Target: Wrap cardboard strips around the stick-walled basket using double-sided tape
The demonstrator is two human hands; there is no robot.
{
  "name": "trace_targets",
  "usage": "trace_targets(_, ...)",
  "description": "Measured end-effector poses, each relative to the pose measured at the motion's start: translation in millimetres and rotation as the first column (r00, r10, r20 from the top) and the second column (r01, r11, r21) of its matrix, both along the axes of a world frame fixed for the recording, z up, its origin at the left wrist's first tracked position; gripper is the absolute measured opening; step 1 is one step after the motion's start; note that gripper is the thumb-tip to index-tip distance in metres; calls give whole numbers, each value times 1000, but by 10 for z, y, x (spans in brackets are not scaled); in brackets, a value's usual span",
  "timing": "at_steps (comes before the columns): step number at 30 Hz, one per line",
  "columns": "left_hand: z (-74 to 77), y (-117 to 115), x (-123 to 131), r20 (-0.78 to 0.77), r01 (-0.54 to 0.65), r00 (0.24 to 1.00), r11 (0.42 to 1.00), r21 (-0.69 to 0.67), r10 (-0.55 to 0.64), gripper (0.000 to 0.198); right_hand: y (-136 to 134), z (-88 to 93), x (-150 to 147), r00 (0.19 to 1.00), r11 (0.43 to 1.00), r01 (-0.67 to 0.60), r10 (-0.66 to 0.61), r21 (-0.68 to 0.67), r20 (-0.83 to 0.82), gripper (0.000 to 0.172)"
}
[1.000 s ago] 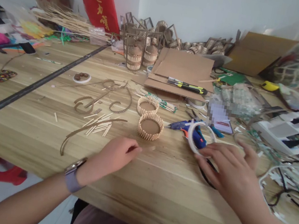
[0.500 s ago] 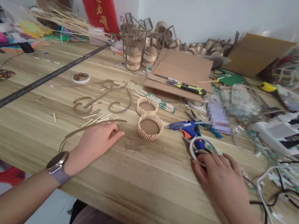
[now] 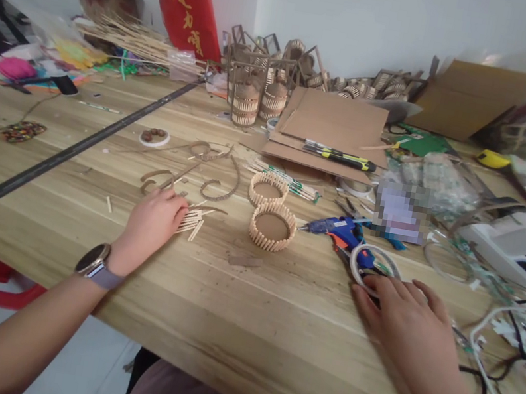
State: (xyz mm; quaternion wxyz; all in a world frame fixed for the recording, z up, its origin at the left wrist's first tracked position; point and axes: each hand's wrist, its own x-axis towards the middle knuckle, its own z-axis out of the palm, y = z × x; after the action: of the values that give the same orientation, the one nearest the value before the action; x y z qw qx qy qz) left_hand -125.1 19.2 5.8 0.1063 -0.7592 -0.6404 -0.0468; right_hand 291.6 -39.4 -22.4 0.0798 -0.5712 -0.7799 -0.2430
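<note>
Front tub: a round, open tub (image 3: 272, 228) walled with upright pale sticks stood on the table (image 3: 221, 324), its brown floor showing inside.
Rear tub: a similar stick-walled tub (image 3: 267, 190) stood just behind the front tub, its brown floor also showing.
Left grip: the left hand (image 3: 153, 219) lay left of the front tub, fingers bunched together over the loose pale sticks (image 3: 192, 220); whether it pinched any, I could not tell.
Right grip: the right hand (image 3: 408, 312), right of the front tub, had loosely curved fingers at the near edge of a white ring (image 3: 353, 260); whether they pinched it, I could not tell.
White dish: behind and left of the front tub, this dish (image 3: 160, 142) held brown rounded pieces (image 3: 153, 133).
</note>
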Motion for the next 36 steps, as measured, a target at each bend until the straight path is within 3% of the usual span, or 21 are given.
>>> trace_targets(3, 141, -147, 116, -33, 10, 999, 995, 97, -7, 30, -72, 114, -60, 998, 999, -23, 25, 29, -57, 44)
trace_targets(5, 230, -316, 278, -49, 144, 989, 981, 132, -138, 30, -152, 247, -175, 978, 995, -87, 95, 50, -188, 44)
trace_targets(6, 261, -409, 383, -69, 275, 961, 948, 160, -268, 31, -192, 321, -257, 946, 990, -134, 138, 33, -293, 42)
trace_targets(8, 283, -580, 619, -90, 593, 803, 775, 217, -589, 28, -255, 459, -450, 823, 962, -246, 140, -123, -550, 41)
trace_targets(9, 273, -646, 738, -99, 702, 699, 653, 284, -708, 24, -273, 513, -547, 748, 919, -290, 44, -267, -662, 44)
trace_targets(10, 250, -695, 850, -100, 765, 617, 564, 310, -781, 20, -282, 550, -635, 689, 823, -363, -78, -436, -720, 49)
trace_targets(11, 216, -725, 951, -93, 789, 574, 518, 331, -814, 16, -285, 570, -707, 654, 684, -444, -193, -578, -732, 52)
trace_targets(13, 134, -739, 1103, -89, 803, 540, 480, 352, -837, 12, -281, 560, -787, 637, 378, -554, -381, -742, -670, 54)
trace_targets(14, 93, -730, 1152, -89, 809, 522, 459, 368, -849, 11, -280, 536, -792, 637, 277, -575, -439, -770, -634, 54)
trace_targets(15, 56, -716, 1184, -92, 816, 508, 444, 370, -856, 11, -280, 508, -775, 634, 223, -581, -480, -783, -607, 53)
trace_targets(16, 25, -701, 1200, -98, 826, 494, 431, 362, -864, 10, -281, 479, -739, 629, 206, -577, -506, -791, -590, 52)
trace_targets(22, -77, -638, 1084, -92, 868, 450, 411, 279, -888, 11, -273, 334, -328, 703, 283, -467, -456, -838, -546, 50)
trace_targets(28, -213, -698, 957, -94, 861, 500, 484, 154, -861, 19, -274, 191, -76, 817, 352, -353, -337, -867, -469, 45)
trace_targets(30, -251, -776, 958, -112, 833, 549, 531, 156, -828, 19, -271, 194, -61, 850, 376, -306, -306, -875, -429, 43)
trace_targets(33, -295, -929, 983, -104, 760, 650, 647, 66, -753, 22, -266, 223, -46, 897, 394, -224, -275, -892, -346, 40)
trace_targets(36, -309, -1060, 1021, -85, 719, 688, 693, -51, -720, 28, -280, 232, -9, 928, 400, -156, -255, -903, -273, 40)
